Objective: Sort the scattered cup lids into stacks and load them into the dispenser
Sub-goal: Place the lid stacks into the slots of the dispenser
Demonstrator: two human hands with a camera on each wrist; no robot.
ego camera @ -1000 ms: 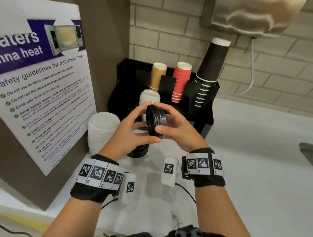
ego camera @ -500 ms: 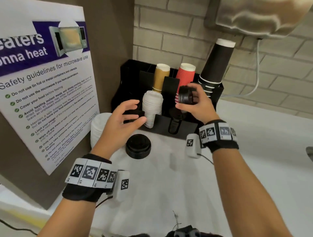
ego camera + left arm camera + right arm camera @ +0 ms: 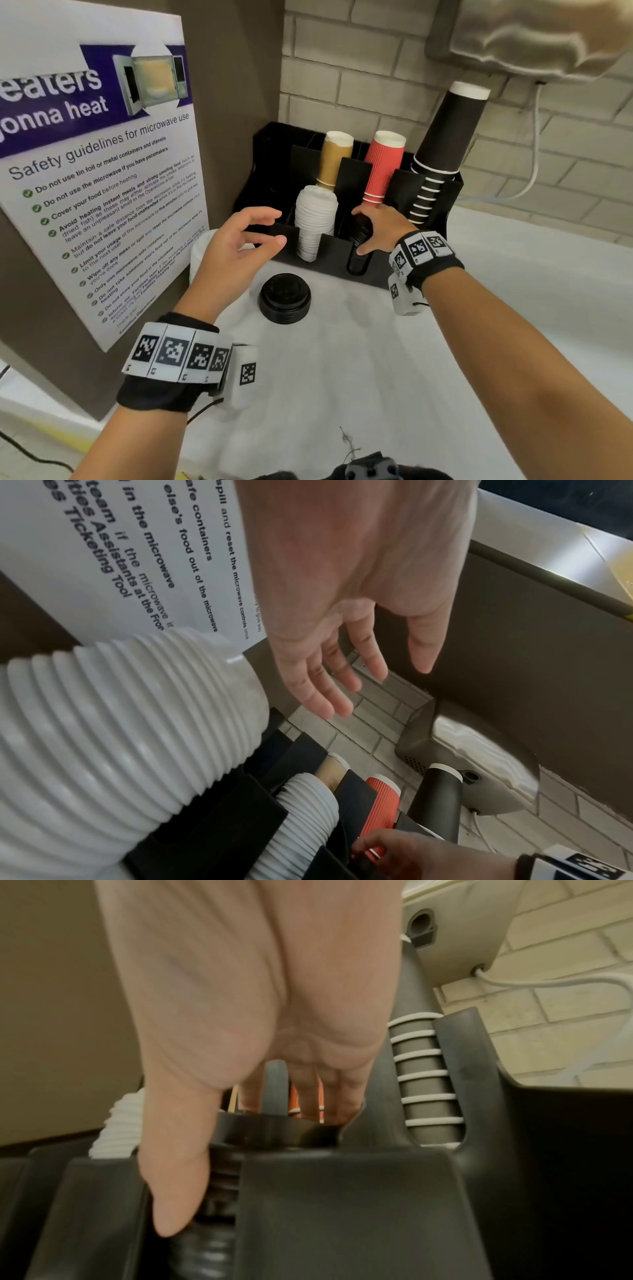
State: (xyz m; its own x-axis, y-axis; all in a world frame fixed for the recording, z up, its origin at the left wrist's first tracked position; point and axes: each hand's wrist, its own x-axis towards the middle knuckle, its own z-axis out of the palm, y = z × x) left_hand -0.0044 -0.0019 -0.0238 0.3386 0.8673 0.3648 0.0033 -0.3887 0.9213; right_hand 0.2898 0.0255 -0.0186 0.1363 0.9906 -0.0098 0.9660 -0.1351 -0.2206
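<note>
While left hand (image 3: 239,246) hovers spread, empty | right hand (image 3: 380,228) fingers grip black lids (image 3: 359,246)

Both forearms are bare, with no sleeves. Each wrist wears a black fabric wristband (image 3: 161,394) wrapped by a row of white square tiles (image 3: 178,354) printed with black-and-white fiducial markers. A small white camera block (image 3: 244,375) bearing its own marker hangs off the inner side of each band, and a thin black cable (image 3: 202,411) trails from the lower-left one. The left hand (image 3: 239,250) and right hand (image 3: 383,229) are ungloved.
</note>
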